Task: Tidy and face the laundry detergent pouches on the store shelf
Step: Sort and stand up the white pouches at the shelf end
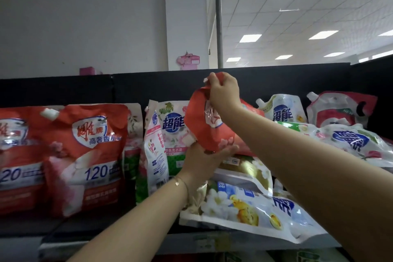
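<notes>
— Where is there room on the shelf (119,240)?
— Mostly higher up. The red pouch (209,127) is held in open air in front of the black back panel (148,87), its top nearly level with the panel's upper edge. To the left, two upright red pouches (89,155) stand side by side, with a strip of bare dark shelf floor in front of them. The right side is crowded: a white flowered pouch (244,210) lies flat and juts over the shelf's front edge, and a heap of pouches (348,140) lies behind it.
— And the grips?
— The right grip (223,93) pinches the red pouch's crumpled top by the white spout. The left grip (204,161) cups its lower end from below.
— How does the pouch look?
— Tilted, with a white and blue logo half hidden by the right wrist. It is glossy soft film, creased, folded over at the top and bulging in the middle. A white and green pouch (172,134) stands upright just behind it.
</notes>
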A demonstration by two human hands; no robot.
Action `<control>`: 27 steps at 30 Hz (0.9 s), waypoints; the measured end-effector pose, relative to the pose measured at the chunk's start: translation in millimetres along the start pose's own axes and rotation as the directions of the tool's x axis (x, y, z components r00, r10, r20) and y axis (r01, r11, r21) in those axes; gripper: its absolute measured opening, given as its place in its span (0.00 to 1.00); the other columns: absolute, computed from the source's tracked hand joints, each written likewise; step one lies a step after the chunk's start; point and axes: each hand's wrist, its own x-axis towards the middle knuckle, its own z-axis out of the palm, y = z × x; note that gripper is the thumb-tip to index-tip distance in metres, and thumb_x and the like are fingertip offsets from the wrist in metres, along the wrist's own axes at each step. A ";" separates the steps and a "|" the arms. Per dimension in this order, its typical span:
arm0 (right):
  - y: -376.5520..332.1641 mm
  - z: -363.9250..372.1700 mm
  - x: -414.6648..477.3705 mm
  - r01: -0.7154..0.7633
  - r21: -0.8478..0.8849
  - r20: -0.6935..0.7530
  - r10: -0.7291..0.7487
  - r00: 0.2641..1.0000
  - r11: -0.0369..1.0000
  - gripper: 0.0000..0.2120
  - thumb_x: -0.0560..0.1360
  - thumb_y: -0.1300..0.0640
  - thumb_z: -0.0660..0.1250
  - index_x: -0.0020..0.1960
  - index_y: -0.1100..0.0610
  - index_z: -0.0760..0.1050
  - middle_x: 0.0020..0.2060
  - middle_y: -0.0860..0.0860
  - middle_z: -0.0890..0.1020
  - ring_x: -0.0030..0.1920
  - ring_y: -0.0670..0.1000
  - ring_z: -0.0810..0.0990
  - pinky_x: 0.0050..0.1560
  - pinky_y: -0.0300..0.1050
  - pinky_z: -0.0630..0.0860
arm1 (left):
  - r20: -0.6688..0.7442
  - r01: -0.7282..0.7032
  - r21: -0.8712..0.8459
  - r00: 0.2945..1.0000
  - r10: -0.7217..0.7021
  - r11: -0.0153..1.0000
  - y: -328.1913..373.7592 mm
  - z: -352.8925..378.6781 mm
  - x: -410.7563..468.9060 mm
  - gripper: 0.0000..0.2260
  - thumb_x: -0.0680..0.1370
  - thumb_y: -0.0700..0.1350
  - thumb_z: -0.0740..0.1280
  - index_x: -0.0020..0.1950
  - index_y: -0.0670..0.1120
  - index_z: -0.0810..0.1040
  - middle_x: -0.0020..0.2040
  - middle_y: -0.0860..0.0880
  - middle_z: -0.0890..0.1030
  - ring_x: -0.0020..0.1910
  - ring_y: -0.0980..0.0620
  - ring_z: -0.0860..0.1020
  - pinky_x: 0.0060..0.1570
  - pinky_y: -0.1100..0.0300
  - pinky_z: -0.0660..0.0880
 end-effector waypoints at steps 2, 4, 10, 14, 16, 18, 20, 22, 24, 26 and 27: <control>-1.1 8.0 0.2 -0.022 0.026 0.012 0.022 1.000 0.999 0.14 0.81 0.55 0.58 0.38 0.51 0.74 0.38 0.53 0.80 0.44 0.56 0.81 0.52 0.58 0.78 | -0.104 0.057 -0.165 0.992 -0.075 0.985 9.1 1.3 1.0 0.11 0.71 0.50 0.75 0.41 0.43 0.81 0.33 0.52 0.83 0.32 0.59 0.80 0.45 0.61 0.80; -1.4 14.5 0.8 -0.052 0.072 0.020 0.051 0.999 0.996 0.14 0.81 0.54 0.57 0.39 0.51 0.75 0.39 0.54 0.81 0.44 0.55 0.81 0.52 0.57 0.78 | -0.196 0.057 -0.253 0.975 -0.109 0.966 13.5 1.1 6.8 0.12 0.74 0.53 0.71 0.38 0.46 0.77 0.30 0.55 0.80 0.26 0.65 0.76 0.33 0.68 0.75; -16.7 22.3 19.6 -0.079 0.220 0.072 0.065 0.995 0.972 0.14 0.80 0.54 0.60 0.37 0.55 0.75 0.36 0.54 0.80 0.40 0.54 0.80 0.51 0.54 0.78 | -0.532 -0.123 -0.324 0.843 -0.073 0.938 35.4 -18.7 34.4 0.07 0.75 0.53 0.70 0.44 0.52 0.76 0.41 0.55 0.82 0.43 0.57 0.82 0.49 0.58 0.79; -13.7 19.7 22.3 -0.062 0.179 0.236 0.018 0.972 0.982 0.12 0.77 0.49 0.66 0.40 0.56 0.74 0.37 0.53 0.81 0.38 0.51 0.81 0.45 0.50 0.80 | -0.593 -0.160 -0.341 0.801 -0.080 0.926 38.5 -35.6 52.5 0.07 0.75 0.51 0.71 0.48 0.48 0.81 0.45 0.48 0.85 0.47 0.47 0.83 0.53 0.45 0.79; -1.7 19.0 13.8 0.015 0.058 0.304 -0.032 0.952 0.998 0.11 0.75 0.48 0.69 0.41 0.55 0.73 0.34 0.49 0.78 0.34 0.46 0.77 0.39 0.42 0.75 | -0.620 -0.147 -0.334 0.778 -0.100 0.931 39.8 -38.8 57.5 0.07 0.75 0.48 0.71 0.45 0.45 0.81 0.42 0.47 0.84 0.46 0.45 0.83 0.52 0.44 0.79; 16.6 17.3 2.1 0.156 -0.094 0.357 -0.113 0.927 0.983 0.13 0.72 0.47 0.72 0.41 0.55 0.73 0.33 0.47 0.75 0.34 0.45 0.73 0.37 0.38 0.70 | -0.667 -0.124 -0.308 0.735 -0.121 0.943 41.1 -41.1 62.1 0.06 0.75 0.46 0.70 0.40 0.46 0.79 0.39 0.48 0.83 0.44 0.44 0.83 0.51 0.45 0.79; 33.3 10.8 -9.0 0.300 -0.207 0.410 -0.196 0.891 0.931 0.16 0.70 0.45 0.73 0.39 0.56 0.71 0.31 0.46 0.72 0.32 0.45 0.69 0.33 0.39 0.66 | -0.692 -0.129 -0.284 0.713 -0.110 0.950 41.3 -45.9 65.7 0.05 0.74 0.46 0.71 0.42 0.46 0.80 0.41 0.47 0.83 0.45 0.45 0.83 0.51 0.45 0.79; 43.8 0.4 -15.8 0.387 -0.248 0.456 -0.246 0.855 0.888 0.22 0.68 0.40 0.73 0.34 0.54 0.66 0.28 0.46 0.68 0.30 0.46 0.65 0.32 0.43 0.63 | -0.702 -0.146 -0.257 0.707 -0.081 0.955 40.9 -50.6 68.7 0.09 0.72 0.48 0.72 0.47 0.44 0.81 0.44 0.47 0.84 0.46 0.45 0.83 0.51 0.45 0.79; 45.5 -9.1 -20.5 0.442 -0.323 0.517 -0.236 0.823 0.837 0.27 0.64 0.35 0.72 0.30 0.53 0.62 0.26 0.46 0.66 0.28 0.47 0.63 0.32 0.46 0.62 | -0.704 -0.151 -0.207 0.709 -0.040 0.967 41.8 -57.1 71.6 0.12 0.71 0.50 0.73 0.49 0.44 0.81 0.46 0.47 0.84 0.46 0.46 0.83 0.51 0.45 0.79; 43.8 -11.3 -26.8 0.534 -0.445 0.598 -0.205 0.775 0.719 0.29 0.62 0.31 0.72 0.29 0.53 0.62 0.25 0.46 0.67 0.27 0.47 0.64 0.31 0.46 0.62 | -0.699 -0.144 -0.148 0.715 -0.001 0.978 46.6 -61.3 70.6 0.08 0.73 0.47 0.72 0.47 0.44 0.80 0.45 0.48 0.83 0.46 0.48 0.82 0.51 0.48 0.79; 43.0 -9.5 -30.6 0.582 -0.488 0.625 -0.204 0.753 0.650 0.29 0.62 0.31 0.71 0.29 0.53 0.63 0.25 0.46 0.68 0.27 0.47 0.65 0.30 0.45 0.62 | -0.704 -0.142 -0.131 0.710 0.009 0.981 47.2 -63.1 70.0 0.06 0.74 0.46 0.72 0.46 0.44 0.80 0.44 0.49 0.82 0.46 0.49 0.82 0.52 0.49 0.79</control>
